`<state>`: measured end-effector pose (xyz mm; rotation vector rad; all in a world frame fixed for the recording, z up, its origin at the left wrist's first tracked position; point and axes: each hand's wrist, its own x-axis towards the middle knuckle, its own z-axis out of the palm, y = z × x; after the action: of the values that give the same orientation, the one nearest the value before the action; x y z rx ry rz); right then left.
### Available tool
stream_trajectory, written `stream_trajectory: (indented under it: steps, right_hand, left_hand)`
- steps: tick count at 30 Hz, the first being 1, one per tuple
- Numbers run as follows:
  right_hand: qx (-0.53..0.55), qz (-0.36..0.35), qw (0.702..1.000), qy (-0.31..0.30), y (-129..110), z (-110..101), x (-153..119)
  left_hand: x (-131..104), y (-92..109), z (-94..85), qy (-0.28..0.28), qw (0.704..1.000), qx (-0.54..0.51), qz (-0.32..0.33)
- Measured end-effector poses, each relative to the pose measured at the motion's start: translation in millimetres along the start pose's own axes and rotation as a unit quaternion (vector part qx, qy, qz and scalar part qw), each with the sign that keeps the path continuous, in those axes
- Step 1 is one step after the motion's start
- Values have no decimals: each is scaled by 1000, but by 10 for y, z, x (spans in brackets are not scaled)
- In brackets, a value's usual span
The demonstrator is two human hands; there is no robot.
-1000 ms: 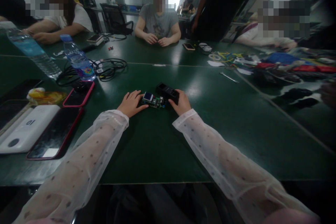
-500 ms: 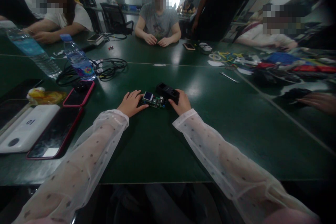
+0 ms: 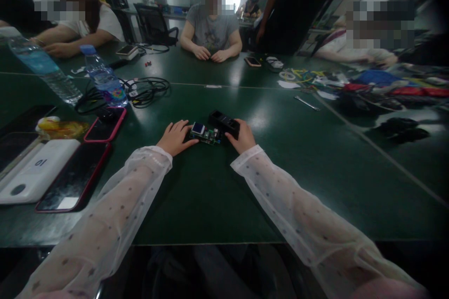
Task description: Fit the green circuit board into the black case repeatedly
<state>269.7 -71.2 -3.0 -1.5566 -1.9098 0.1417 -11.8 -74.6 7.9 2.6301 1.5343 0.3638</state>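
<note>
On the green tabletop lies a small green circuit board [image 3: 210, 136] with a little square screen at its left end. My left hand [image 3: 175, 137] rests flat beside that end, fingers spread, with thumb and forefinger tips touching or very near the board. Just behind the board is a black plastic case [image 3: 224, 121], tilted down to the right, with a window opening in its face. My right hand [image 3: 243, 136] has its thumb and fingers around the right end of this case. The fingertips on its far side are partly hidden.
Phones [image 3: 75, 177], a white power bank [image 3: 40, 168] and water bottles [image 3: 103, 77] stand or lie at left, by coiled black cables [image 3: 150, 91]. At right are a wrench [image 3: 307, 103], a black item [image 3: 403, 130] and a cable pile [image 3: 382, 84]. Several people sit around.
Another person's hand at the right edge, which was over the black item, has gone out of view. My own hands, the circuit board and the case look unmoved.
</note>
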Motion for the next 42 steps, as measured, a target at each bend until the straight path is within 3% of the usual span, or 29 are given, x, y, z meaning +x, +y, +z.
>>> stream_trajectory:
  steps: [14,20,27,32,38,42]
  right_hand:
    - [37,8,999,24,13,4,4]
    - [147,-12,986,74,-106,-85,-1]
    - [164,-94,982,-3,-404,-166,-126]
    - [135,-129,982,-38,-345,-95,-143]
    - [80,-135,979,-128,-269,-39,-117]
    - [76,-132,979,-136,-263,-34,-120]
  left_hand:
    - [0,-1,2,3,1000,-12,-2]
    - [-7,10,7,12,1000,0,0]
    - [-10,20,15,22,1000,3,-4]
    - [-10,34,-16,17,1000,-5,-6]
    - [-9,37,-43,7,1000,-18,-8]
    - [-5,37,-39,2,1000,-14,-12]
